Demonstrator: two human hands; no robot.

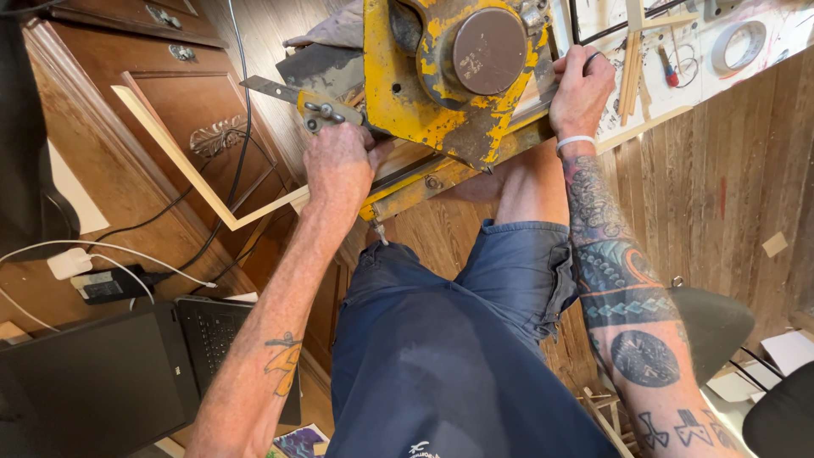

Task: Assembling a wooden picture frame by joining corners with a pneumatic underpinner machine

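A worn yellow metal machine point(407, 93) with a round grey disc point(488, 51) sits in front of me, above my knees. My left hand point(339, 165) is closed around a part at the machine's lower left, by a grey metal lever with bolts point(318, 110). A pale wooden moulding strip point(182, 165) with a mitred corner runs from the left under that hand. My right hand point(581, 89) grips the machine's right side, near a black bar. Both forearms are tattooed, and a white band is on the right wrist.
A dark wooden cabinet point(170, 93) with drawers stands at left, black cables running over it. A black laptop point(102, 382) and white charger point(69, 263) lie at lower left. A white table point(746, 72) at upper right holds wooden sticks, a tape roll point(739, 44) and small tools.
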